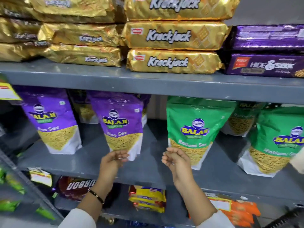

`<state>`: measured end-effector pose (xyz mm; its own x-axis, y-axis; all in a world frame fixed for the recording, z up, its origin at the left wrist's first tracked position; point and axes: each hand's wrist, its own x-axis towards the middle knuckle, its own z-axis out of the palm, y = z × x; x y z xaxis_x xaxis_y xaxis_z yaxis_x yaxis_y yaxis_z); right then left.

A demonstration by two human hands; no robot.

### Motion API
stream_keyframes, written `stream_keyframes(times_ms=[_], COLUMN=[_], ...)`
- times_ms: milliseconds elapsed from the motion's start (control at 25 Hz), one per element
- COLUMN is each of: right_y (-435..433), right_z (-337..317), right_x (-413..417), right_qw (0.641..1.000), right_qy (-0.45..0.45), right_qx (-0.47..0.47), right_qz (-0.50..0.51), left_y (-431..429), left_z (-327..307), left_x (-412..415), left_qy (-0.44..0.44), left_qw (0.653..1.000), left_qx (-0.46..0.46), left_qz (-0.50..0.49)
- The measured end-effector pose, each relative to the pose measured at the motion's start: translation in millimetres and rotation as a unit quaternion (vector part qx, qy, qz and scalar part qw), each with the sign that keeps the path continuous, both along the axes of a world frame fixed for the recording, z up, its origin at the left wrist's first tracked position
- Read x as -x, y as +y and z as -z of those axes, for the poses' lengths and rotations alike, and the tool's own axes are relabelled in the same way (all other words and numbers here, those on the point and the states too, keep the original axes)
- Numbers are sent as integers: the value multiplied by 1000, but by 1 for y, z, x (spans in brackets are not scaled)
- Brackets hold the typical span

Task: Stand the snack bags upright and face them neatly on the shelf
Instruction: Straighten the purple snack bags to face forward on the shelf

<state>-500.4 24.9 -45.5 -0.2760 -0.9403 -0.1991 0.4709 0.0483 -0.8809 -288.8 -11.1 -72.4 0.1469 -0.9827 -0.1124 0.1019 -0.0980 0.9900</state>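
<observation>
The left hand (113, 159) is reaching up to the middle purple bag (122, 127). Its fingertips are curling at the bag's bottom edge, and I cannot tell if they are pinching it or only touching. The right hand (176, 159) is floating just in front of the green bag (195, 130), fingers bent loosely, holding nothing. Both bags are standing up on the grey shelf (148, 163), fronts facing out. Another purple bag (54, 122) is standing to the left, and another green bag (278, 142) is standing to the right. More bags are hiding behind them. Above, gold Krackjack packs (172, 61) are lying in piles beside purple Hide & Seek packs (266, 65).
</observation>
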Motion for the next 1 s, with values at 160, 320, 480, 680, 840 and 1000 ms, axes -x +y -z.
stream_keyframes(times_ms=[160, 320, 480, 680, 840, 1000], right_y=[-33, -59, -69, -71, -78, -78], right_z=[14, 24, 22, 19, 24, 25], right_x=[-39, -87, -117, -136, -136, -134], right_qw=[998, 997, 994, 991, 990, 988], right_qy=[-11, 1, 48, 83, 78, 88], right_qx=[-50, -77, -96, -109, -116, -113], right_qz=[-39, -3, -1, -9, -34, -55], left_y=[-20, -55, -83, -101, -106, -105], left_z=[7, 13, 12, 9, 9, 16], left_x=[-75, -123, -130, -118, -110, -111], left_qy=[45, 67, 35, -1, 9, 22], left_qw=[998, 997, 991, 980, 977, 978], left_qx=[-8, -37, -43, -35, -50, -52], left_qz=[-47, 21, 119, 196, 205, 200])
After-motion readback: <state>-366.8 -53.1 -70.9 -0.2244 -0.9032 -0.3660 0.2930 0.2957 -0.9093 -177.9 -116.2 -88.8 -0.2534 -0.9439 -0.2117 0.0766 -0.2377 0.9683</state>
